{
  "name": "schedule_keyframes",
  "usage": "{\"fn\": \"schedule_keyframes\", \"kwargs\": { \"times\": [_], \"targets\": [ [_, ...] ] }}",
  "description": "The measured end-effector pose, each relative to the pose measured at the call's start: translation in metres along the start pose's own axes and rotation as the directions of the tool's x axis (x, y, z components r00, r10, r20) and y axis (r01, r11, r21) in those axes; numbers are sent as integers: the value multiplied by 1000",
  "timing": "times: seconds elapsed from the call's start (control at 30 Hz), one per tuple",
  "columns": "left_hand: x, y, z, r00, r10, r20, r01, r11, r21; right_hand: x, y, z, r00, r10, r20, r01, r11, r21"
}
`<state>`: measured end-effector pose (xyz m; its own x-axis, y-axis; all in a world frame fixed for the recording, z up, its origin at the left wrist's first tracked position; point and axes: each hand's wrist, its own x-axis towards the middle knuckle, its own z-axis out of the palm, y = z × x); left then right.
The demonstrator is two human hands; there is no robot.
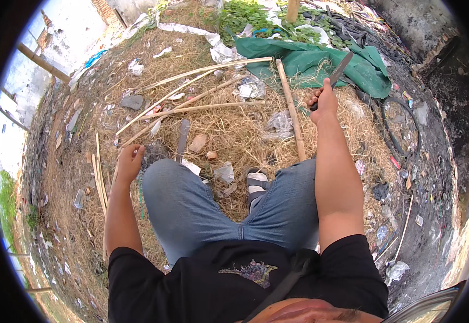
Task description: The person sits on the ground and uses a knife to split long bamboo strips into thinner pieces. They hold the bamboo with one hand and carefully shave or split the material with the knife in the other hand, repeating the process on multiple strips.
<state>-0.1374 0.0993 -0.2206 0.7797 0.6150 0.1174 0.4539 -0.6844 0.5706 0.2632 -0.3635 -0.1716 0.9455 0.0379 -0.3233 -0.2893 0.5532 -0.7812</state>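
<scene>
I sit on dry straw with my knees apart. My right hand (325, 101) is raised and shut on the handle of a long dark knife (337, 71), its blade pointing up and away. A thick bamboo pole (292, 110) lies just left of that hand, running from the green tarp toward my right knee. My left hand (130, 161) reaches down at my left side, fingers curled around the ends of thin split bamboo strips (101, 183) lying on the straw.
Several long thin bamboo strips (191, 91) fan out over the straw ahead. A crumpled green tarp (320, 62) lies at the far right. A second blade-like tool (182, 139) rests on the ground ahead of my left knee. Plastic litter and stones are scattered around; dark burnt ground lies right.
</scene>
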Motion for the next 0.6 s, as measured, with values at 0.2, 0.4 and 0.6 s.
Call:
{"fn": "schedule_keyframes", "kwargs": {
  "times": [0.2, 0.4, 0.6],
  "targets": [
    [-169, -164, 36, 927, -373, -43, 375, 926, 42, -6, 9, 11, 999, 10, -38, -11, 999, -30],
    [-327, -224, 62, 672, -738, -51, 739, 666, 102, -2, 18, 8, 1000, -11, -16, 8, 981, -193],
    [-395, -235, 47, 319, -937, -141, 940, 294, 176, -19, 19, 36, 999, 45, 14, -37, 932, -359]
  ]
}}
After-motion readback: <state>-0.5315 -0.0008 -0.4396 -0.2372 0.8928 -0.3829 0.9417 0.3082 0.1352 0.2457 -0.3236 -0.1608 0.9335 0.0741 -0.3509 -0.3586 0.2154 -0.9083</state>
